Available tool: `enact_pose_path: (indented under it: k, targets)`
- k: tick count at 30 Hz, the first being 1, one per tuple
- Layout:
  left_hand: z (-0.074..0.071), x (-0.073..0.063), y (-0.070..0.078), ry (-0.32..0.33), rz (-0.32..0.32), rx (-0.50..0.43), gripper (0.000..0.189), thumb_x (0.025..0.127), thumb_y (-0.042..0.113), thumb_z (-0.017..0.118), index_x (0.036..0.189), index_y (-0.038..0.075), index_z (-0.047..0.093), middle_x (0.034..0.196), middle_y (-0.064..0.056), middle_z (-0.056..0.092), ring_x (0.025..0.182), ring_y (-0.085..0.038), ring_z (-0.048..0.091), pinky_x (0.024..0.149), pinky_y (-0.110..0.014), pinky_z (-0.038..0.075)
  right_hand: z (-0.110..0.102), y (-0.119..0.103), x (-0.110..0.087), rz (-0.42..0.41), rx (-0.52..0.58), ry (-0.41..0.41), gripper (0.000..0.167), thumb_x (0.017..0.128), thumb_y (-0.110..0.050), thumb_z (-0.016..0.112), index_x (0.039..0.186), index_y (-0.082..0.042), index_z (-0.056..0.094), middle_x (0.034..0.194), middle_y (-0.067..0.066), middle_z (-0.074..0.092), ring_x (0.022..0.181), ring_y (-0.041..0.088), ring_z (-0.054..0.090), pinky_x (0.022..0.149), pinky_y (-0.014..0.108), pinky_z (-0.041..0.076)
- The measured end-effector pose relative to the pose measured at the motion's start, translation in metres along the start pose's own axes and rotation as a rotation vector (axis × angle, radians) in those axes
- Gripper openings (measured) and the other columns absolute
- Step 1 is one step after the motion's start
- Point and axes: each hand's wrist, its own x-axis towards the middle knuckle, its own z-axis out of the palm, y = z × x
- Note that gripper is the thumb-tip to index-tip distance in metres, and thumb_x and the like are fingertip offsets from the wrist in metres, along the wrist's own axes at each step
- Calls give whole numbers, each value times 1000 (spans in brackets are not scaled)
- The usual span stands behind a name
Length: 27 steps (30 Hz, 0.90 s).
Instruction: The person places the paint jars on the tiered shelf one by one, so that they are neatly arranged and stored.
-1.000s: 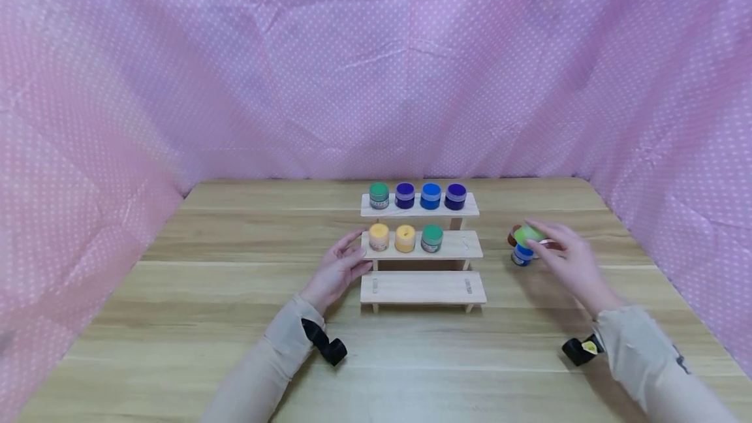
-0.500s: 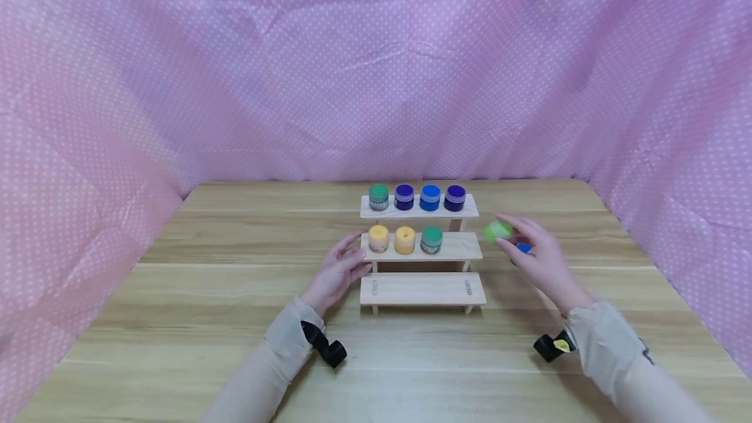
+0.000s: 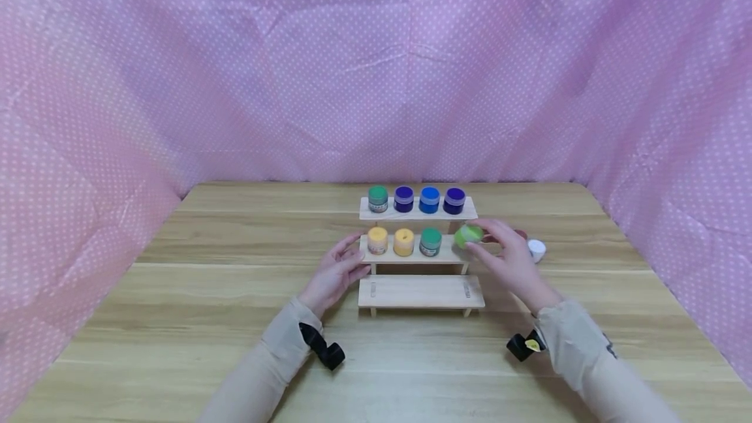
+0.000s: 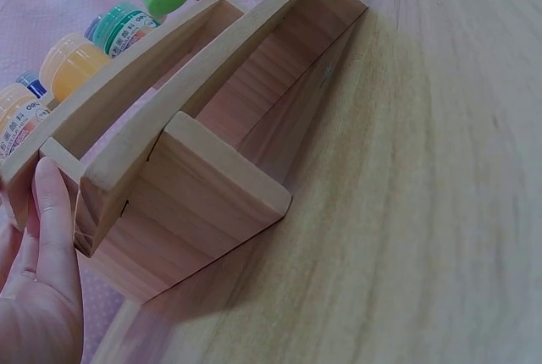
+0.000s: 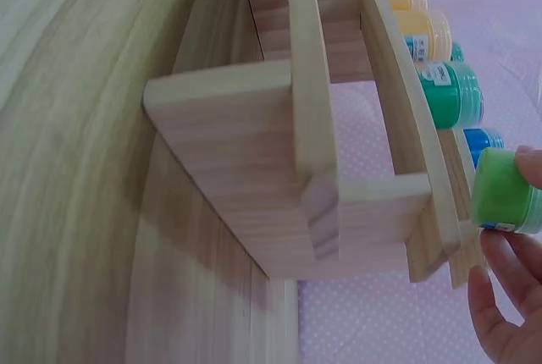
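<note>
My right hand [image 3: 508,263] pinches a light green paint jar [image 3: 469,235] between thumb and fingers, close over the right end of the middle shelf of a three-tier wooden stand [image 3: 421,290]. In the right wrist view the jar [image 5: 501,190] is tilted, beside the shelf end. My left hand [image 3: 335,274] holds the left end of the middle shelf, and in the left wrist view its thumb [image 4: 55,203] lies along the shelf's end. Two yellow jars [image 3: 378,240] and a dark green jar [image 3: 431,242] stand on that same shelf.
On the top tier stand a green jar [image 3: 378,199], two purple jars [image 3: 403,199] and a blue jar [image 3: 429,200]. A white-lidded jar [image 3: 536,250] and a partly hidden reddish-brown one [image 3: 520,234] are right of the stand. Pink dotted cloth [image 3: 376,83] surrounds the wooden table [image 3: 235,247].
My right hand has carried the light green jar leftward from the jars at the right to the middle shelf. My left hand has stayed at the shelf's left end.
</note>
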Motion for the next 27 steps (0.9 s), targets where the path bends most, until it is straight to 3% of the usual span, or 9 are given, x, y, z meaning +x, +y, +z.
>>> enact_pose_path:
  k: [7, 15, 27]
  targets:
    - [0, 1, -2, 4, -2, 16, 58, 96, -4, 44, 149, 3, 21, 89, 3, 51, 76, -5, 58, 78, -18, 56, 6, -2, -1, 39, 0, -25, 34, 86, -9, 68, 119, -8, 62, 117, 9, 63, 103, 11, 55, 87, 38, 54]
    - [0, 0, -3, 21, -11, 11, 58, 95, -4, 45, 149, 4, 24, 91, 2, 51, 76, -6, 58, 78, -19, 56, 11, -4, 0, 44, -11, -31, 34, 84, -8, 69, 117, -8, 63, 115, 7, 64, 102, 16, 57, 84, 38, 55]
    - [1, 2, -2, 2, 10, 12, 58, 96, -4, 42, 149, 2, 20, 88, 4, 50, 75, -5, 58, 78, -18, 55, 12, -5, 0, 88, -9, -83, 34, 88, -15, 67, 121, -11, 62, 122, 6, 61, 101, 18, 59, 81, 25, 54]
